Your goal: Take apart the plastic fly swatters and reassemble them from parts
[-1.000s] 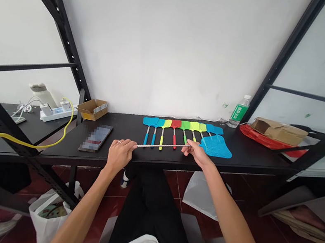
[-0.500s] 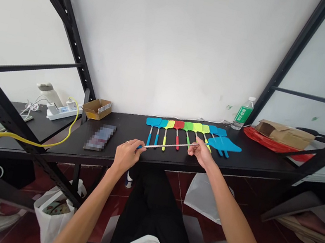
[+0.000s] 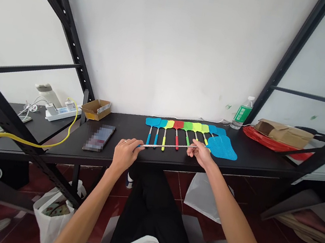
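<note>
We've got a blue fly swatter [image 3: 223, 147] sideways over the tabletop's near side [image 3: 130, 126], left hand [image 3: 125, 152] with fingers curled round its handle, right hand [image 3: 202, 154] with fingers pinching the shaft. Multicolored fly swatters [image 3: 178, 125] lined up beyond, water bottle [image 3: 241, 115] far right.

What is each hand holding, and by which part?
A blue fly swatter: left hand on the blue handle, right hand on the metal rod near the head.
</note>
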